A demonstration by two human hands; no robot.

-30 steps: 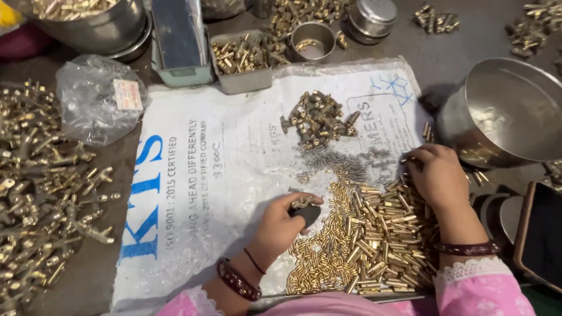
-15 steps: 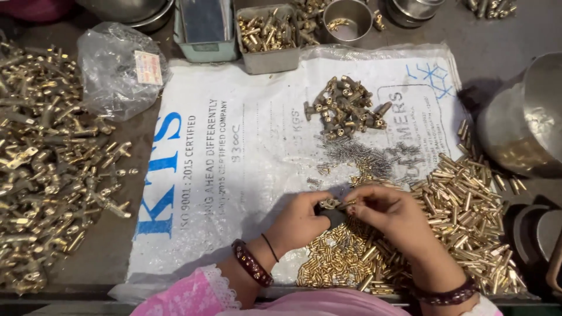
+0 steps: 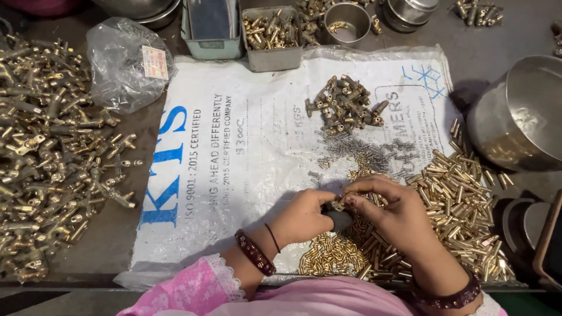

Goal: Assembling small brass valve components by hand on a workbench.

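Over the white printed sack (image 3: 246, 146), my left hand (image 3: 301, 217) curls palm-down, fingers pinched on a small brass fitting (image 3: 338, 205). My right hand (image 3: 391, 213) meets it from the right, fingertips (image 3: 350, 199) closed on the same piece, wrist bent over the loose brass pin pile (image 3: 462, 199). Assembled fittings heap (image 3: 345, 105) sits well apart above.

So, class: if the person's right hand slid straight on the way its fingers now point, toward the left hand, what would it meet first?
The right hand points left, fingertips at a small brass part. That part comes first, then the left hand pinching it; contact looks already made, though depth is unclear.
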